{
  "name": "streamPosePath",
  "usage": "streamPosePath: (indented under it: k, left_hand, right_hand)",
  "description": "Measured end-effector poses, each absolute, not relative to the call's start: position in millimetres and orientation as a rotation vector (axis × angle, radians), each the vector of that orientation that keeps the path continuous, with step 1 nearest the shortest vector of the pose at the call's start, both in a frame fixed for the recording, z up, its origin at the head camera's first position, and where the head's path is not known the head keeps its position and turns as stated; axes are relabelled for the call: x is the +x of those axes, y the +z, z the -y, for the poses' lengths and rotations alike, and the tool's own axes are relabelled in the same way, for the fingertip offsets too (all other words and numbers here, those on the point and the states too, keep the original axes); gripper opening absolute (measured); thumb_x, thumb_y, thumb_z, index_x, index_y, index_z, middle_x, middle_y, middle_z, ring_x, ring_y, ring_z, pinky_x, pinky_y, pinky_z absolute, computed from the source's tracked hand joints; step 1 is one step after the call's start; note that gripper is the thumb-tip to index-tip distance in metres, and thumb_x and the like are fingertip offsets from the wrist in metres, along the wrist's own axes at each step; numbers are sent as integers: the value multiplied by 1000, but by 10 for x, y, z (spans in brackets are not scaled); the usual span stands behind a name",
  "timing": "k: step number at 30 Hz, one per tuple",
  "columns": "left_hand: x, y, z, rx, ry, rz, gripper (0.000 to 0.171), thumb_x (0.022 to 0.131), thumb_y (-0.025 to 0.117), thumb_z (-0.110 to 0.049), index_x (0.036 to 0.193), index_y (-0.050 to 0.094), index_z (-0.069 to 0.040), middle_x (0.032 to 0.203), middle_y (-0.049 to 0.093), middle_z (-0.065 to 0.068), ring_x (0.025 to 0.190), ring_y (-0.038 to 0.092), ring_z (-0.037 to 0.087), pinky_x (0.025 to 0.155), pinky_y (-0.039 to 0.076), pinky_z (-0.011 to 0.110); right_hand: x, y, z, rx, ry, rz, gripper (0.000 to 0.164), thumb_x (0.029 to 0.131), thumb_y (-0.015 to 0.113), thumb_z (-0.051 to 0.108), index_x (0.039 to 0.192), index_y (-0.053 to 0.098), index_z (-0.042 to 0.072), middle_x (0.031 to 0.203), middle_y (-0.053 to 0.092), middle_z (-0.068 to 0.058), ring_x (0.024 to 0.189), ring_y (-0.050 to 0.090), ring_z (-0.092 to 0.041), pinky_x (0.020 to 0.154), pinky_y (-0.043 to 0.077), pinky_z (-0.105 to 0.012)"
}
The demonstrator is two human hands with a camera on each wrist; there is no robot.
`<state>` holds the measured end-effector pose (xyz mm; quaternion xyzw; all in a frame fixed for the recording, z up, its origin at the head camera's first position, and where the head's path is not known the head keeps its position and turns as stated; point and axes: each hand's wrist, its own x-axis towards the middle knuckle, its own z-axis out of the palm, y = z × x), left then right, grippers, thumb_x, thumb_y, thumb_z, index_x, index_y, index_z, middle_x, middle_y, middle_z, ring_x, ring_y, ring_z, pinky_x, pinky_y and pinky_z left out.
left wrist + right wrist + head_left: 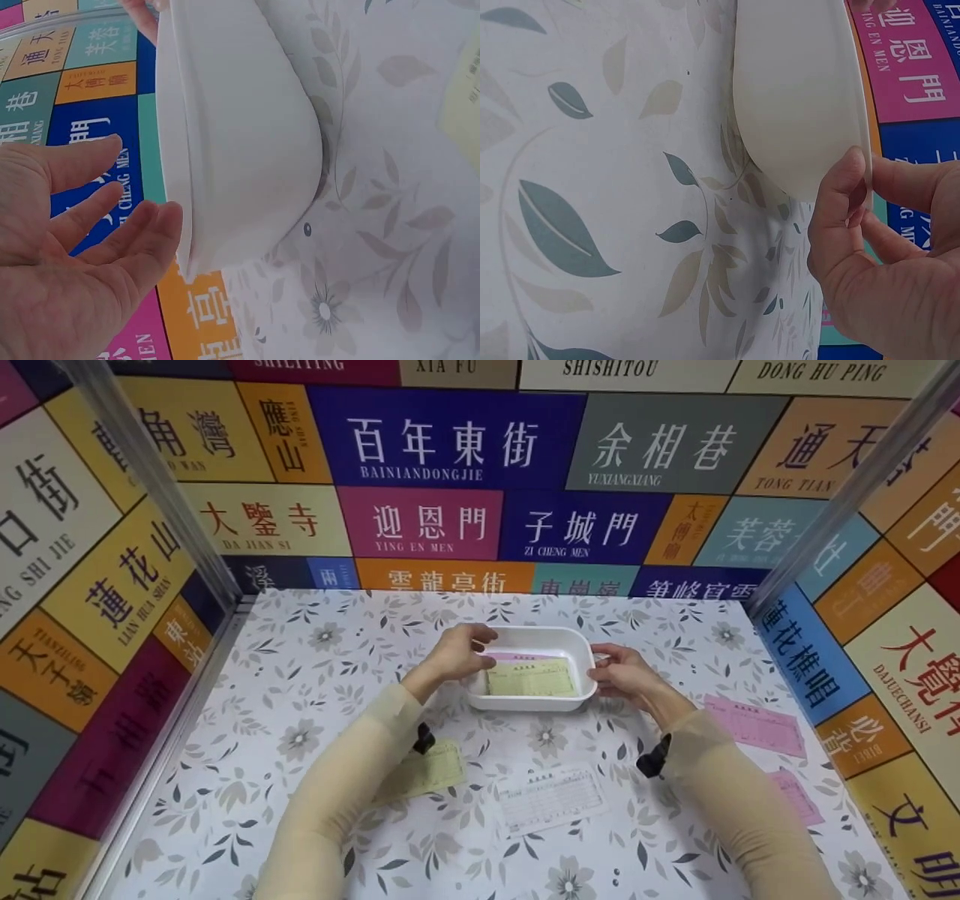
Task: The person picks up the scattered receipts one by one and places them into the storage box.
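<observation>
A white rectangular plastic tub [529,703] sits on the patterned tabletop in the head view. Inside lies a yellow printed slip [531,681], partly covering a pink slip [517,658]. At the tub's right end my right hand [628,673] pinches the rim; in the right wrist view the thumb [844,176] is against the outer side and the fingers are by the rim. My left hand [459,652] is at the left end, its fingers loosely bent beside the rim [178,142] and not gripping it in the left wrist view.
A yellow slip [439,769] lies partly under the left forearm. One white slip [551,801] is between the arms, nearer the front. Two pink slips [757,726] lie at the right, one partly behind the right sleeve. Printed panels [446,439] wall in the back and sides.
</observation>
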<state>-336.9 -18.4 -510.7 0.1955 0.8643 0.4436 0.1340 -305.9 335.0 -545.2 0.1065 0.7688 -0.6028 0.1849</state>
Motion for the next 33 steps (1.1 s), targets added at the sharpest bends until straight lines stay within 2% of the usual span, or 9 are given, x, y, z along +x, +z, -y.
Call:
streamPosePath:
  k: [9,16,23,28,33]
  left_hand:
    - [-3232,-5107,501,533,1410,-2479,49,97,81,-11,144,72,0,147,72,26,134,73,43,118,61,50]
    - [-3125,-5162,827,466,1440,-2446,51,97,81,-13,145,70,0,148,72,26,134,72,43,118,60,51]
    - [-2975,-5204,1103,384,1475,-2398,53,97,81,-13,148,69,-2,152,69,27,137,70,43,122,57,54]
    - [-2858,-5256,1270,354,1450,-2395,51,98,82,-17,146,70,-5,151,69,26,136,70,42,122,56,55]
    - [-2759,-5326,1443,430,1413,-2415,52,98,82,-16,145,69,1,146,71,31,132,72,45,118,59,56]
  right_hand:
    - [-3062,-5449,-3345,297,-1718,-2148,74,103,69,0,172,42,7,103,59,5,82,68,-10,73,64,-23]
    - [-3072,-5435,-3360,301,-1712,-2148,75,104,69,0,173,41,9,105,58,4,82,68,-9,73,65,-23]
    - [-3064,-5431,-3355,295,-1693,-2158,76,104,69,1,173,42,11,108,57,3,90,69,-11,79,67,-25]
    - [-3056,-5457,-3354,298,-1695,-2159,76,104,70,1,173,41,10,107,57,4,90,68,-12,79,66,-24]
    - [-3046,-5452,-3343,292,-1702,-2155,77,104,69,1,174,39,10,107,55,4,89,67,-11,79,67,-25]
